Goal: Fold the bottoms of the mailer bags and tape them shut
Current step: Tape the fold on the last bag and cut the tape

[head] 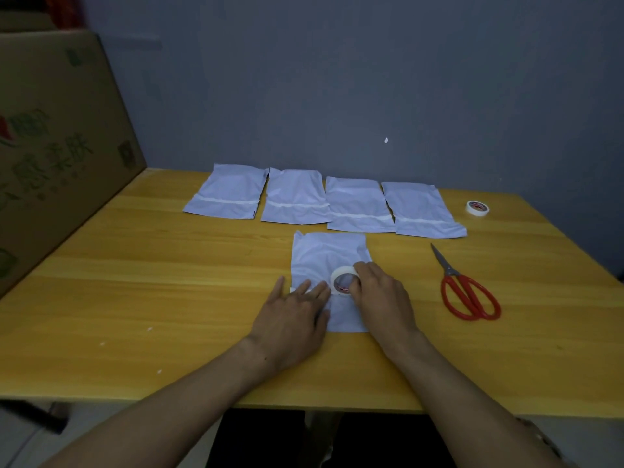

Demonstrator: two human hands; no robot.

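The mailer bag (329,261) I am working on lies flat on the counter (169,265) straight ahead of me, its long side running from 6 to 12 o'clock. Its near end lies between my two wrists. My right grip (380,295) is curled round a white tape roll (343,280), thumb and fingers closed on its rim. The roll stands on edge on the bag, a little right of the bag's middle. My left grip (293,310) lies flat with the fingers straight and spread. The fingertips press on the bag's left half, just beside the roll at its 9 o'clock. A small white bit shows at the bag's left edge by my left fingers; I cannot tell for sure what it is.

At 12 o'clock from this bag, a row of four more mailer bags (293,197) lies side by side along the far part of the counter. Each has a white strip of tape (358,216) across it near its closer end. At 3 o'clock, well apart from the bag, red-handled scissors (469,292) lie with the blades pointing away from me. At 2 o'clock, beyond the row's right end, a second tape roll (477,208) lies flat. A large cardboard box (60,146) stands along the counter's edge at 9 to 10 o'clock, and a grey wall (371,79) stands behind it all.
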